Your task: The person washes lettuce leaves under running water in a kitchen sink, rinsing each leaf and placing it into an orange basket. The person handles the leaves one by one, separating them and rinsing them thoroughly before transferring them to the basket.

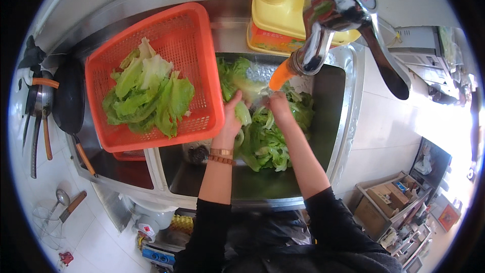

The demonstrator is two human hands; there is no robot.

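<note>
Both hands are over a steel sink basin, under a chrome faucet with an orange nozzle. My left hand, with bracelets at the wrist, holds a lettuce leaf in the running water. My right hand is at the stream just below the nozzle; its fingertips are blurred, so its hold cannot be told. More green lettuce lies in the basin beneath and between the forearms. Left of my left hand, a red plastic basket rests tilted across the sink with loose lettuce leaves inside.
A yellow plastic jug stands behind the basin. Dark steel wool or a similar clump lies at the basin's left. A black wok and other hanging pans are at far left. Cardboard boxes sit on a shelf at right.
</note>
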